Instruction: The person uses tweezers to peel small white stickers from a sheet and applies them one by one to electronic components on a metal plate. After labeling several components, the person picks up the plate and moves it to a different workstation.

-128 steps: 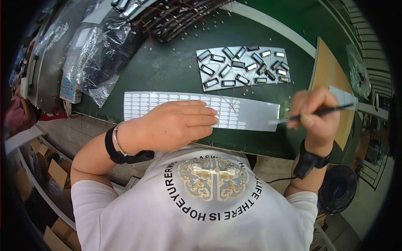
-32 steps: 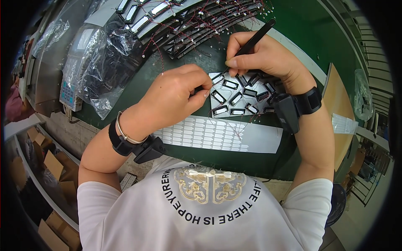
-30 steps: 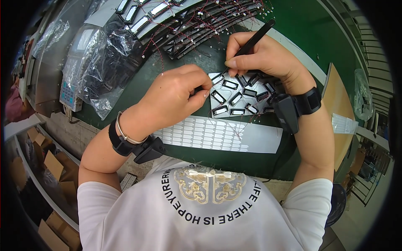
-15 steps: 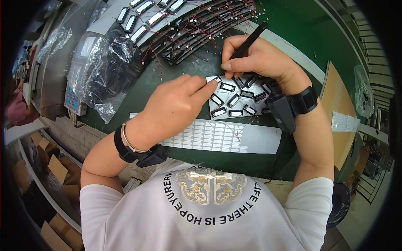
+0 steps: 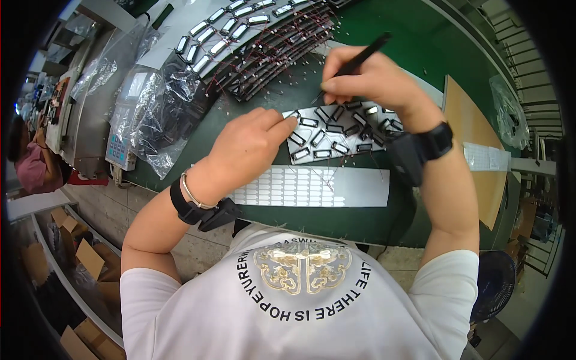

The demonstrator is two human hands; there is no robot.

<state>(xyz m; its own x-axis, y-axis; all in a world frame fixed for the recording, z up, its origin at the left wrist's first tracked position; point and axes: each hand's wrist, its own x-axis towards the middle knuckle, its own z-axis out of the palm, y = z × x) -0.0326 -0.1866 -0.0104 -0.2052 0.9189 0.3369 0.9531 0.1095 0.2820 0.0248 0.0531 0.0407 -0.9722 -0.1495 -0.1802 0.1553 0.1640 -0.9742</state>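
My left hand [image 5: 249, 141] has its fingers closed at the upper left corner of a white sheet [image 5: 300, 157], pinching what looks like a small black-framed part [image 5: 296, 114], mostly hidden by the fingertips. More such oblong parts [image 5: 322, 153], with pale centres and thin wires, lie scattered over the sheet. Above the sheet, my right hand [image 5: 366, 78] grips slim black tweezers [image 5: 363, 55]. Their thin tip points down toward the left fingertips, apart from them. Below the sheet lies a strip of white labels [image 5: 288, 187], its right end bare backing.
Dark bars with red wires [image 5: 282, 51] and rows of similar parts [image 5: 240, 31] lie at the far side. A plastic-covered device with a keypad [image 5: 120, 150] stands left. Brown board [image 5: 474, 132] is on the right. Another person [image 5: 37, 159] sits far left.
The view has shifted, so the bench appears further left. The tweezers' tip has drawn back from the left fingertips, up and away. My left hand keeps its pinch.
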